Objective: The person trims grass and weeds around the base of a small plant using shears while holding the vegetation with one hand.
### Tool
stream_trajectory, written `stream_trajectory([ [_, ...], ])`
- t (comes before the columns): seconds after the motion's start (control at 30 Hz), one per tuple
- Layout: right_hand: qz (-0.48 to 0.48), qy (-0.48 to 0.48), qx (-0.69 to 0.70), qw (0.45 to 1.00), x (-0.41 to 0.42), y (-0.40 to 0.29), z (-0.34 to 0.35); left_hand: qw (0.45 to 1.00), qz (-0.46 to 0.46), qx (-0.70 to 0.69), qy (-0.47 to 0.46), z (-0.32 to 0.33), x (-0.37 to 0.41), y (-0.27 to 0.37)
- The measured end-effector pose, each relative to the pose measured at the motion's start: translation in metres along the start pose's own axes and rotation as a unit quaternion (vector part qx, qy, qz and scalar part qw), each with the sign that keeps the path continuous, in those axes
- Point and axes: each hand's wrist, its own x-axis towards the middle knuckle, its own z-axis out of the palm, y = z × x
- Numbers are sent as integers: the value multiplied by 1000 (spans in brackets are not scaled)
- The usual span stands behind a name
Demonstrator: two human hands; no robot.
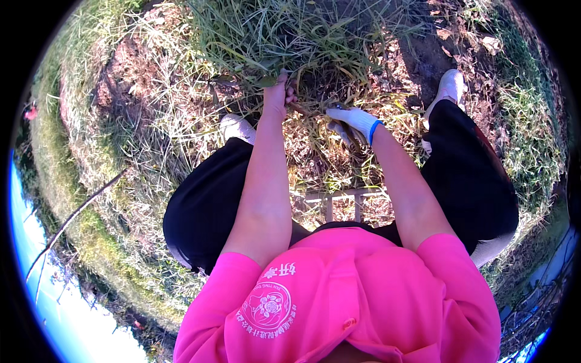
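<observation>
My bare left hand (pixel 279 96) is at the lower edge of a thick tuft of green grass (pixel 290 41), its fingers curled, with broad green leaves beside the thumb. What lies inside its grip is hidden by the grass and fingers. To its right, my right hand (pixel 352 122) wears a white knitted glove with a blue cuff. The glove's fingers bend downward, and a small dark thing shows at their upper edge; whether they hold it is unclear. Between the two hands runs a thin brown stalk or handle (pixel 299 109), reaching from the left hand toward the glove.
My light shoes (pixel 238 128) stand on both sides of dry cut grass. Under me is a frame with bars (pixel 342 195). A bare branch (pixel 77 213) sticks up at the left. Bare shaded soil (pixel 422 59) lies at the upper right, and more grass surrounds me.
</observation>
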Motion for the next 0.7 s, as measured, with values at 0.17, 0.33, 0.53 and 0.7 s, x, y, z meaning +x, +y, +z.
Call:
stream_trajectory([
  [0.17, 67, 4, -44, 997, -20, -1, -16, 1000, -11, 15, 9, -10, 11, -4],
  [0.33, 128, 45, 45, 990, -42, 15, -36, 997, 57, -26, -32, -15, 10, -16],
  [0.53, 31, 24, -75, 996, -8, 2, -41, 991, 70, 38, -105, -13, 2, -40],
  [0.7, 58, -20, -152, 986, 10, -2, -49, 961, 105, 214, -138, 14, -15, -49],
])
